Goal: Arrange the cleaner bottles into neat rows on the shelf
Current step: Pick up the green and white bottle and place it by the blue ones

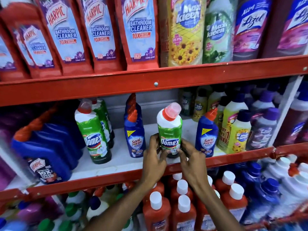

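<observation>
Red metal shelving [116,87] carries cleaner bottles on three tiers. On the middle tier, the left hand [154,157] and right hand [191,157] clasp the lower part of an upright green Domex bottle [170,130] between them. Blue Sani Fresh bottles [135,139] stand just outside each hand.

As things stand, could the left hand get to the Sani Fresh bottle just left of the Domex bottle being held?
Probably yes. The left hand is beside the Sani Fresh bottle, with nothing between them, though it now grips the Domex bottle.
</observation>
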### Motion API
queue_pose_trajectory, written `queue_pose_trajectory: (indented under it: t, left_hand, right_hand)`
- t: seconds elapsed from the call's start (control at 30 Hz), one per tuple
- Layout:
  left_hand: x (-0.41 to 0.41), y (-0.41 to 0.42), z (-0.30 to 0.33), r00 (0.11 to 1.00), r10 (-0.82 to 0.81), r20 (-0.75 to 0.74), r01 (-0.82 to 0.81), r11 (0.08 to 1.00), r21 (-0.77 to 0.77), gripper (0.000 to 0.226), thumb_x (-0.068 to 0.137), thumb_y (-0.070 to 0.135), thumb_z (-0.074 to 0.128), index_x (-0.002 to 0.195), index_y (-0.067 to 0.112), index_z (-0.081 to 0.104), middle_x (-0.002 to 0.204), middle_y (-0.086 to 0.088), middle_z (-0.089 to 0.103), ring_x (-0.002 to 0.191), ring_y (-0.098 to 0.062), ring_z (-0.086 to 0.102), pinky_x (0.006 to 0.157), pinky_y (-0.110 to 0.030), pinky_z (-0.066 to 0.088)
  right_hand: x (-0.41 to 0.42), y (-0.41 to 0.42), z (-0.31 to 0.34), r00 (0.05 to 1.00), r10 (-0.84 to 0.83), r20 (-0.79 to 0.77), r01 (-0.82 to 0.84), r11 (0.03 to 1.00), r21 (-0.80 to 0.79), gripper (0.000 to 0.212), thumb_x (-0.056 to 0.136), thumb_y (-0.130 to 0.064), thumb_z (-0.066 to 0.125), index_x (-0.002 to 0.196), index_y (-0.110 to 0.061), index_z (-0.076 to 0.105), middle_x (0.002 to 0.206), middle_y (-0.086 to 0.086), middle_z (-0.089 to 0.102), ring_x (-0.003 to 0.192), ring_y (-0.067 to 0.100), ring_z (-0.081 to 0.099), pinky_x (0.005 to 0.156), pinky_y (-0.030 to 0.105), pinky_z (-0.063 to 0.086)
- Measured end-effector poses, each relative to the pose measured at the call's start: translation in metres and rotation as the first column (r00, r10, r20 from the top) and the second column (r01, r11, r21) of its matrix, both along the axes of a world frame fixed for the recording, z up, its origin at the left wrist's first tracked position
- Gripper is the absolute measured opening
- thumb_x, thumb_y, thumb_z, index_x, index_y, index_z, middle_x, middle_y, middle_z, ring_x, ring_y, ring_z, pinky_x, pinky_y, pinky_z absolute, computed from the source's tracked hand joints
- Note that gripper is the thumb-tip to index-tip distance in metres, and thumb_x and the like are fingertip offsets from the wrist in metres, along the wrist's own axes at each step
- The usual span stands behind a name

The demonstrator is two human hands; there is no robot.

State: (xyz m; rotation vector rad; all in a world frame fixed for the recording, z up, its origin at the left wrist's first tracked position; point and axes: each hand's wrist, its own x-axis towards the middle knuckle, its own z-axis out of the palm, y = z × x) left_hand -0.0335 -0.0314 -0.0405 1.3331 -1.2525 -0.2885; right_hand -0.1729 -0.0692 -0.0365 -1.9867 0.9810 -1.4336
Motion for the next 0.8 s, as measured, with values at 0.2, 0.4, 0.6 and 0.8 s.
queue_pose_trajectory:
  t: [0.2, 0.4, 0.6, 0.8]
  left_hand:
    - [0.036, 0.071, 0.009, 0.983, 0.172, 0.063, -0.162, 0.978, -0.132, 0.051, 0.094, 0.018, 0.068, 0.137, 0.035, 0.047, 0.123, 0.012, 0.070, 0.112, 0.000, 0.069, 0.095, -0.016, 0.056]
    - [0.090, 0.126, 0.011, 0.928, 0.363, 0.079, -0.350, 0.926, -0.137, 0.049, 0.096, 0.021, 0.062, 0.143, 0.011, 0.050, 0.125, -0.007, 0.072, 0.115, -0.021, 0.070, 0.096, -0.040, 0.058]
    - [0.131, 0.152, 0.012, 0.909, 0.412, 0.066, -0.404, 0.909, -0.105, 0.052, 0.099, 0.019, 0.061, 0.149, 0.022, 0.045, 0.133, 0.012, 0.066, 0.120, 0.007, 0.063, 0.101, -0.012, 0.048]
    - [0.158, 0.158, 0.005, 0.919, 0.370, 0.137, -0.373, 0.928, -0.009, 0.068, 0.101, 0.012, 0.062, 0.161, 0.014, 0.029, 0.143, 0.004, 0.060, 0.116, 0.015, 0.060, 0.097, -0.008, 0.050]
  right_hand:
    - [0.038, 0.040, 0.005, 0.987, 0.133, 0.088, -0.127, 0.989, -0.071, 0.038, 0.089, -0.012, 0.073, 0.127, -0.017, 0.070, 0.116, -0.030, 0.067, 0.105, -0.015, 0.066, 0.089, 0.005, 0.050]
    - [0.109, 0.076, 0.013, 0.955, 0.274, 0.111, -0.270, 0.961, -0.051, 0.039, 0.087, -0.013, 0.074, 0.126, -0.017, 0.071, 0.116, -0.008, 0.076, 0.099, -0.003, 0.073, 0.089, 0.012, 0.053]
    - [0.169, 0.094, 0.010, 0.928, 0.372, 0.010, -0.372, 0.928, 0.013, 0.040, 0.090, -0.011, 0.066, 0.129, -0.021, 0.069, 0.121, -0.009, 0.075, 0.106, -0.005, 0.069, 0.092, 0.011, 0.052]
    - [0.196, 0.094, 0.001, 0.921, 0.385, -0.058, -0.379, 0.921, 0.091, 0.044, 0.090, -0.005, 0.062, 0.130, -0.021, 0.068, 0.118, -0.008, 0.077, 0.104, 0.001, 0.071, 0.093, 0.019, 0.055]
